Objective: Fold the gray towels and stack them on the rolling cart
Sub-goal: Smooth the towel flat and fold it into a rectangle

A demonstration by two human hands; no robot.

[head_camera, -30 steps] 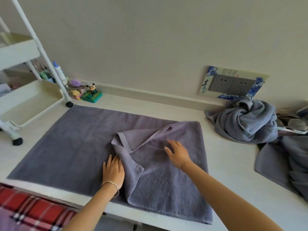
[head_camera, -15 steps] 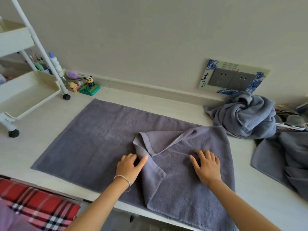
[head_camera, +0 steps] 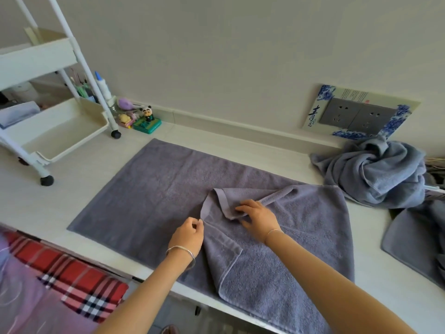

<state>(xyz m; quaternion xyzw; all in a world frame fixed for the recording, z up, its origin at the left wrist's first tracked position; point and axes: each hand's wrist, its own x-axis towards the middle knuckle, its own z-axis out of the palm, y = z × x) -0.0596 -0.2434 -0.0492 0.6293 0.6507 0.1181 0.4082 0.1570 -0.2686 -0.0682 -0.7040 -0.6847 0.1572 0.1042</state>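
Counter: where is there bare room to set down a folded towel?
Free: the counter between the cart and the spread towel, and the strip from that towel's far edge to the wall. The lower tray of the cart looks bare too. Crowded: the right end, under the crumpled towels, and the corner with the toys.

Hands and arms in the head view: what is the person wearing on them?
Both forearms are bare, with no sleeves or gloves in view. The left hand has a silver bangle at its wrist; the right hand has a thinner silver bracelet at its wrist. No rings or watch show.
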